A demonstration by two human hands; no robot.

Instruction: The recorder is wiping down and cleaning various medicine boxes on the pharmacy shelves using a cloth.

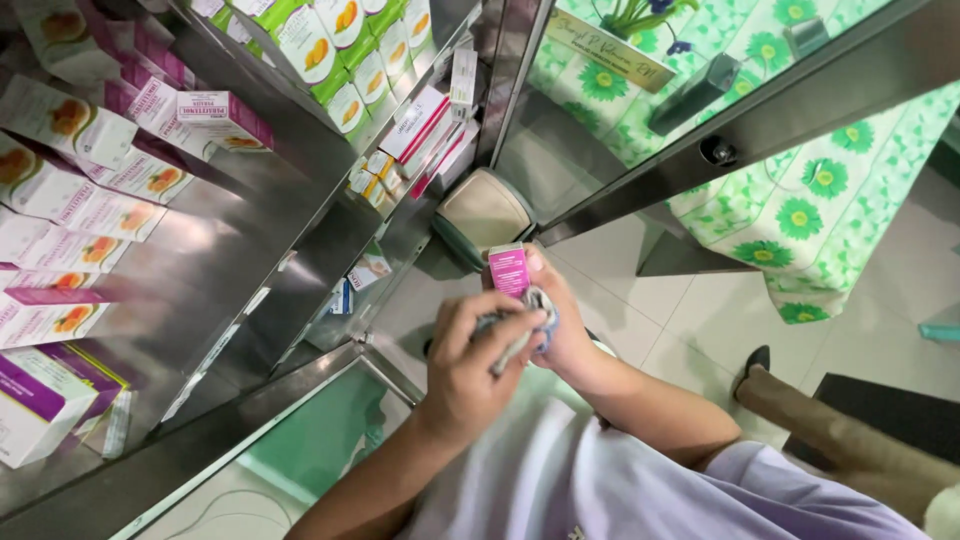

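One pink carton (509, 268), rectangular cardboard, gripped upright in right hand (560, 325). Left hand (470, 365) clenched around one grey cloth (528, 322), soft and crumpled, pressed against carton's lower end. Steel shelves (250, 225) alongside: many white-purple boxes (95, 215)

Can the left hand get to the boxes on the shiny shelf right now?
Probably not at once. The left hand is busy pressing a grey cloth against the pink box in the right hand. The path to the shelf boxes looks open, though.
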